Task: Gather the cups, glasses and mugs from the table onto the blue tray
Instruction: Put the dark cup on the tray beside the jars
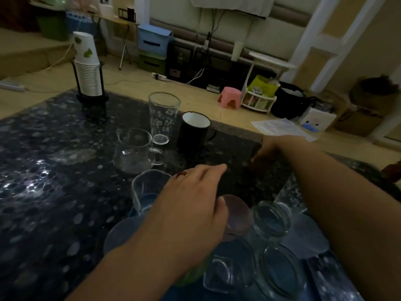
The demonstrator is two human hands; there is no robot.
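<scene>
The blue tray lies at the table's near edge, mostly covered by several clear glasses and jars, such as a spouted glass, a jar and a pinkish glass. My left hand hovers over the tray with its fingers stretched forward and its thumb at the pinkish glass's rim. Beyond the tray a glass pitcher, a tall patterned glass and a black mug stand on the dark table. My right hand rests palm down near the table's far right edge, right of the mug, with nothing seen in it.
A stack of paper cups in a black holder stands at the table's far left corner. Past the far edge is the floor with a pink stool, a white rack, boxes and papers.
</scene>
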